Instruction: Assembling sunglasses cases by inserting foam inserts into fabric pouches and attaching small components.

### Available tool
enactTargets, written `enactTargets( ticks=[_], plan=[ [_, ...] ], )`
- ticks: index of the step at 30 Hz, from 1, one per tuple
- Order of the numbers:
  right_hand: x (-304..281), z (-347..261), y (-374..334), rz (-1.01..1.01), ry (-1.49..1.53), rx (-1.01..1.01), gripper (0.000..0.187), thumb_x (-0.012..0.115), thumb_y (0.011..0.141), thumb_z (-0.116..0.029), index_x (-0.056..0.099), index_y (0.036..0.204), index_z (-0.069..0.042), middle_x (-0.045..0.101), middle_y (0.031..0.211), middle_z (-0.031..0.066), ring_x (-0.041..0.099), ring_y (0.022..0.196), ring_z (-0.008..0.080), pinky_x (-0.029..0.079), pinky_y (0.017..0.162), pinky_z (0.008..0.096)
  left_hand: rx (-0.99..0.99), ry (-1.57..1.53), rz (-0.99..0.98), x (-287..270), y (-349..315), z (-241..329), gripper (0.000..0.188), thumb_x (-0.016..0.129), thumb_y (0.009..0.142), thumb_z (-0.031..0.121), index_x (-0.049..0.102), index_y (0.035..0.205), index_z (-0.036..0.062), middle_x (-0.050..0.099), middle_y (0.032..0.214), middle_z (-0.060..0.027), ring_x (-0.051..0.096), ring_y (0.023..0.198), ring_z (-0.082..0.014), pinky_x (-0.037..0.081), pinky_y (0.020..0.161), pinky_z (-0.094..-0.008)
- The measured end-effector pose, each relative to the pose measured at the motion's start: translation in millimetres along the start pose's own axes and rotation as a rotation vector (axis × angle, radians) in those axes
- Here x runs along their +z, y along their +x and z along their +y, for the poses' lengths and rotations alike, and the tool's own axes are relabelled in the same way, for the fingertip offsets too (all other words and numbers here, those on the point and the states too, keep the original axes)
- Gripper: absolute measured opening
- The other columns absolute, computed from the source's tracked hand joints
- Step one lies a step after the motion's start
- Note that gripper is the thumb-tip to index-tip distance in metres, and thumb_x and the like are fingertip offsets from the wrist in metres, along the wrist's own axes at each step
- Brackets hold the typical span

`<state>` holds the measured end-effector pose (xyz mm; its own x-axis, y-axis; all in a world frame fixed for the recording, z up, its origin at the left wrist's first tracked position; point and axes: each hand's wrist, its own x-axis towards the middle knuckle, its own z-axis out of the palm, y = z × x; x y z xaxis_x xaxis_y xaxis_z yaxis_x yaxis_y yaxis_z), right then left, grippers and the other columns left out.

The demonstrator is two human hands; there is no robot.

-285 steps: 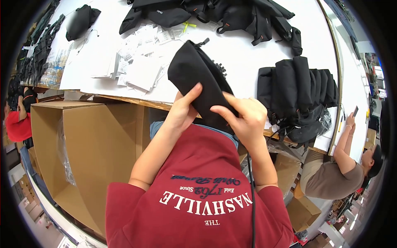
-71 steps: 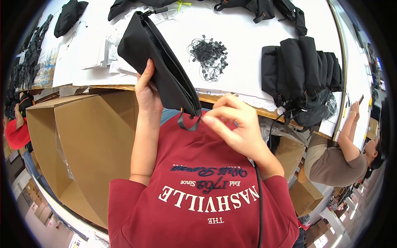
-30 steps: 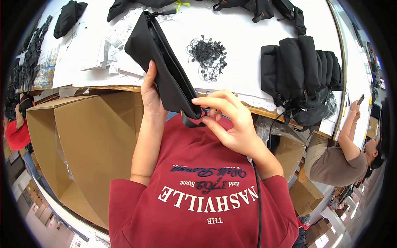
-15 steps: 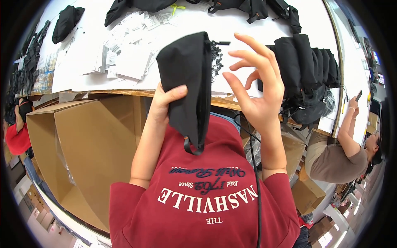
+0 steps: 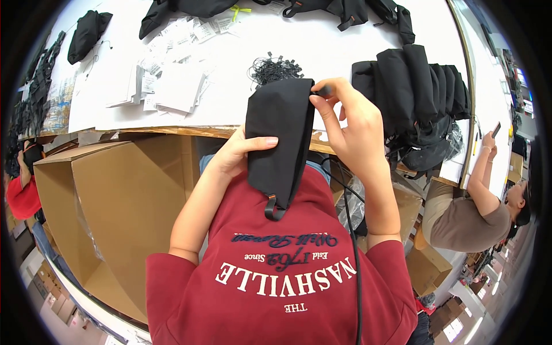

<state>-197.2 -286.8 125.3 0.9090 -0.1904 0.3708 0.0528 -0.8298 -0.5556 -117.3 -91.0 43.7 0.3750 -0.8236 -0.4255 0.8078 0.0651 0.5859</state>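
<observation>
A black fabric zip pouch (image 5: 275,118) is held upright in front of my chest, over the near edge of the table. My left hand (image 5: 238,150) grips its left side, thumb across the front and the other fingers hidden behind. At the top right corner, my right hand (image 5: 357,123) pinches the dark zipper pull (image 5: 324,91) between thumb and fingertips. A small fabric loop (image 5: 273,208) with an orange mark hangs from the pouch's lower end. Just beyond the pouch lies a heap of thin black cords (image 5: 275,70) with small clasps.
White paper tags (image 5: 179,86) are piled left of the cords. Folded black pouches (image 5: 409,86) stand in a row on the right. A large cardboard box (image 5: 118,213) fills the lower left. Someone in a brown shirt (image 5: 468,224) stands at right; a red sleeve (image 5: 23,195) shows far left.
The pouch has moved down and to the right in my left hand, uncovering the cords. My right hand, open and apart before, has come down and closed on the zipper pull.
</observation>
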Motion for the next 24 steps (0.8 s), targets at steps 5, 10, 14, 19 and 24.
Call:
enactTargets(
  ticks=[5, 10, 14, 19, 24],
  plan=[
    [1, 3, 0, -0.045, 0.204, 0.110, 0.011, 0.065, 0.085, -0.012, 0.062, 0.094, -0.005, 0.063, 0.074, 0.0041, 0.059, 0.059, 0.0161, 0.042, 0.050, 0.0263, 0.224, 0.187, -0.115, -8, 23, 18, 0.058, 0.065, 0.087, 0.027, 0.044, 0.135, 0.0042, 0.055, 0.125, -0.0080, 0.053, 0.114, -0.0165, 0.043, 0.096, -0.0298],
    [6, 6, 0, -0.033, 0.307, 0.160, 0.014, 0.071, 0.082, -0.014, 0.064, 0.092, -0.005, 0.064, 0.075, 0.0016, 0.055, 0.057, 0.0092, 0.038, 0.047, 0.0234, 0.471, 0.717, -0.083, 17, 40, 51, 0.039, 0.061, 0.091, 0.030, 0.057, 0.122, 0.0069, 0.060, 0.114, -0.0037, 0.055, 0.103, -0.0106, 0.041, 0.090, -0.0249],
    [6, 8, 1, -0.012, 0.358, 0.231, 0.015, 0.072, 0.081, -0.014, 0.065, 0.092, -0.006, 0.063, 0.074, 0.0006, 0.050, 0.054, 0.0077, 0.036, 0.047, 0.0224, 0.317, 0.599, -0.103, 20, 43, 50, 0.022, 0.062, 0.092, 0.026, 0.065, 0.101, 0.0061, 0.062, 0.088, 0.0036, 0.055, 0.087, -0.0053, 0.041, 0.082, -0.0210],
    [13, 3, 1, 0.033, 0.364, 0.147, 0.012, 0.072, 0.079, -0.009, 0.066, 0.088, -0.005, 0.058, 0.071, 0.0007, 0.040, 0.050, 0.0091, 0.032, 0.046, 0.0237, 0.325, 0.410, -0.082, 12, 45, 47, 0.022, 0.065, 0.090, 0.025, 0.064, 0.101, 0.0058, 0.062, 0.089, 0.0028, 0.056, 0.085, -0.0052, 0.043, 0.079, -0.0207],
    [15, -16, -8, -0.174, 0.494, 0.127, 0.012, 0.070, 0.078, -0.003, 0.063, 0.088, -0.004, 0.053, 0.071, 0.0039, 0.045, 0.052, 0.0129, 0.037, 0.049, 0.0260, 0.392, 0.080, -0.049, -6, 62, 52, 0.021, 0.064, 0.091, 0.021, 0.064, 0.106, 0.0049, 0.067, 0.092, 0.0006, 0.061, 0.082, -0.0050, 0.048, 0.074, -0.0191]
  ],
)
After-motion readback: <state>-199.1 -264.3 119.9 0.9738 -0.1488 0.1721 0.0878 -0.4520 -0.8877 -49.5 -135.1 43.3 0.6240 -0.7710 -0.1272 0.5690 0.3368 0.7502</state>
